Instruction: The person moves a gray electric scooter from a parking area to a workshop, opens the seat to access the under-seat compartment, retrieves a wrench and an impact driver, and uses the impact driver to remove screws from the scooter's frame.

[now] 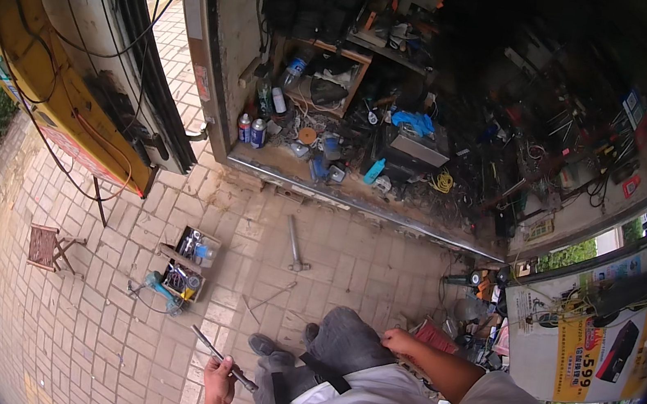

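My left hand [219, 380] is closed around a long, slim, dark metal rod [214, 345], held slanting over the paving beside my leg. One end of the rod looks thicker; its exact kind is not clear. By my knee is my right hand [396, 341], its fingers curled in; whatever it may hold cannot be made out. On the paving ahead lies a hammer [293, 241] with a long handle. Closer to my shoes is a thin rod with a crosspiece [270, 302]. Left of these stands an open toolbox [205, 247] full of small tools, with a teal power tool [160, 291] beside it.
A small folding stool [43, 246] stands at the left. Ahead, a raised metal sill [356, 208] edges a cluttered workshop with spray cans [251, 131] and a blue bottle [375, 170]. Piled parts and a yellow-black power tool [484, 284] lie at the right, near a sign board [594, 339].
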`<state>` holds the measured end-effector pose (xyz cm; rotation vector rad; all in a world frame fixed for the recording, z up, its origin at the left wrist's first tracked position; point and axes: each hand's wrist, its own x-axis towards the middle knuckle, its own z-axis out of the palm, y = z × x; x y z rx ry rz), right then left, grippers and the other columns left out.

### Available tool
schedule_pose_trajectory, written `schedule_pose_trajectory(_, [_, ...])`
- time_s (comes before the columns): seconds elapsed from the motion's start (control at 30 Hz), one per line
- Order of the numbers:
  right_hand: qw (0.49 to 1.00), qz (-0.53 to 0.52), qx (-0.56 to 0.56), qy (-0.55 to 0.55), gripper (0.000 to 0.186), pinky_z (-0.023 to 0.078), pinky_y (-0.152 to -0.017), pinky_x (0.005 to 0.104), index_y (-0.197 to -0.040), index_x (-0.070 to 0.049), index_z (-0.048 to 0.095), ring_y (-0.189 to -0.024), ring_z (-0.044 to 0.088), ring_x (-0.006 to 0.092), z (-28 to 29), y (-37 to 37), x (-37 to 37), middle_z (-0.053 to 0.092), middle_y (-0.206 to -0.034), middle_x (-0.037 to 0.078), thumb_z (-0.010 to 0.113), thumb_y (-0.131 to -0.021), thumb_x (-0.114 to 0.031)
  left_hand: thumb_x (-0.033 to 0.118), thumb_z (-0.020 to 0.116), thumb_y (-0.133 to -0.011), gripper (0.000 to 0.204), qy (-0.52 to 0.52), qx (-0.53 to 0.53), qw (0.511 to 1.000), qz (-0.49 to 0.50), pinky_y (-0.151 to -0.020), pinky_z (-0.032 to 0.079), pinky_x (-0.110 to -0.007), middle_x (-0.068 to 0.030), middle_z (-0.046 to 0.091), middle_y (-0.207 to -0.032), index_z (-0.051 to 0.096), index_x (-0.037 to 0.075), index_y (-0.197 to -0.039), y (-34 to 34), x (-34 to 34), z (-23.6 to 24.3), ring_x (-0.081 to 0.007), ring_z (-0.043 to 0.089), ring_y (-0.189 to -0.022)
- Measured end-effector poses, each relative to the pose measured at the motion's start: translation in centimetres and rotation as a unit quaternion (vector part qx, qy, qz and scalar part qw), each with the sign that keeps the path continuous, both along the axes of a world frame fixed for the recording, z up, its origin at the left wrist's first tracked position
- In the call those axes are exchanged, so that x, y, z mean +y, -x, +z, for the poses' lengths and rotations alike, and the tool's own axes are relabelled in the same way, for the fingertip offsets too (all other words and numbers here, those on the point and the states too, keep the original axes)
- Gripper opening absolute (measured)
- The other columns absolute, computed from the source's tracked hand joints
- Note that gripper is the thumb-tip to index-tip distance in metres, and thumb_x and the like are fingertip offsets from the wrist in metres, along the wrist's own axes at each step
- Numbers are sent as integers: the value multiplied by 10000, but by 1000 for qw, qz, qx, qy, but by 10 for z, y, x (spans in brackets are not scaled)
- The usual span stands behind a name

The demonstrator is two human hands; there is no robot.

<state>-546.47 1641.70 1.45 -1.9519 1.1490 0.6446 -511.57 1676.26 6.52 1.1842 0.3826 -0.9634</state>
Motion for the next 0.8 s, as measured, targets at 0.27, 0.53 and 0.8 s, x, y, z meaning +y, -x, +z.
schedule_pose_trajectory(0.27, [985,160,-30,56,184,497,-673,380,-829,-95,705,-755,654,277,-49,22,-65,670,-821,134,577,-733,-185,219,540,-905,151,-125,33,990,-60,-389,364,-287,-10,447,-569,476,90,-857,-78,-104,8,-144,427,-436])
schedule_pose_trajectory(0.53, [999,2,-44,-17,218,491,-779,407,-852,-80,684,-889,621,342,-87,-101,-272,646,-924,174,561,-716,-198,185,412,-924,150,-202,60,976,46,-493,456,-360,-58,475,-616,471,48,-911,-76,-178,-39,-206,491,-523])
schedule_pose_trajectory(0.8, [993,-26,-113,-18,226,479,-692,406,-824,-45,637,-790,617,344,-76,-216,-451,638,-857,174,550,-786,-250,199,467,-942,158,-198,103,974,-37,-604,526,-368,-82,542,-709,476,42,-958,-35,-368,20,-226,589,-624])
